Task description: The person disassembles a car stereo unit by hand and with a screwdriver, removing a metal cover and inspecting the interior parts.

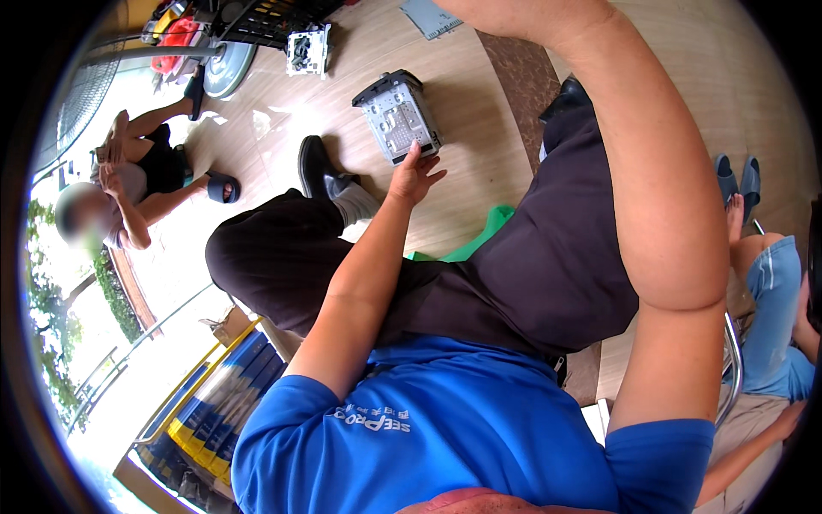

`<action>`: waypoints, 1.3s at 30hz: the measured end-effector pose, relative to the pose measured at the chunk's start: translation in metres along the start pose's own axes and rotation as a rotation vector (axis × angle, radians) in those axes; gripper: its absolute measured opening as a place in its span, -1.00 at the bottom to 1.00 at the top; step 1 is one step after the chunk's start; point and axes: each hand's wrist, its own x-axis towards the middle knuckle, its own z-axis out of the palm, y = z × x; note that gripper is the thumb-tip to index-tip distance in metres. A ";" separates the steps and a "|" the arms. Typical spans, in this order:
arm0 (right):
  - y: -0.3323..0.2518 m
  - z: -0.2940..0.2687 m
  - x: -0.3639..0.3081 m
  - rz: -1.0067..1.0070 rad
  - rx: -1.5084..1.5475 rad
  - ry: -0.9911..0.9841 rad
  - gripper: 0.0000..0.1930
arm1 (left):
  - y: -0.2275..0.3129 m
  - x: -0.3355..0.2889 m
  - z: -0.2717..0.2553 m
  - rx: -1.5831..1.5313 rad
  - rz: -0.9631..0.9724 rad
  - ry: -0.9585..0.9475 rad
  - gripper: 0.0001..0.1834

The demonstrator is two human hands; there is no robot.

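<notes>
— What's the grip like?
— Left hand (414, 178) spread, grasping nothing; one finger at the near edge of the silver metal unit (396, 120).
— Where's the unit?
— On the floor (469, 184), near the black boot (316, 167).
— Right hand (514, 15)?
— Cut off by the top edge; I can't tell its grip.

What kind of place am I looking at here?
Probably a small repair workshop opening onto outdoors: a metal-cased device and a white part with an exposed mechanism sit on the floor, and greenery shows at the left.
</notes>
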 end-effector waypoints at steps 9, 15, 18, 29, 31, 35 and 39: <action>-0.004 0.003 0.000 0.045 0.015 -0.048 -0.82 | 0.006 -0.001 0.022 -0.165 0.105 0.270 -0.40; -0.010 0.003 0.002 0.119 0.015 -0.085 -0.81 | 0.008 -0.003 0.013 -0.227 0.094 0.213 -0.48; -0.004 0.005 0.000 0.082 0.007 -0.050 -0.84 | 0.010 0.001 0.019 -0.225 0.110 0.185 -0.50; 0.002 0.008 0.009 -0.433 -0.719 -0.108 -0.90 | 0.114 0.006 0.026 0.043 0.295 0.250 -0.69; 0.006 0.004 0.003 -0.033 0.010 0.052 -0.86 | 0.137 0.014 0.052 0.121 0.229 0.310 -0.70; 0.001 -0.005 0.007 0.018 0.028 -0.009 -0.80 | 0.174 0.018 0.056 0.383 0.008 0.323 -0.79; 0.002 -0.006 0.010 -0.030 -0.013 0.012 -0.80 | 0.180 0.023 0.065 0.712 -0.046 0.361 -0.73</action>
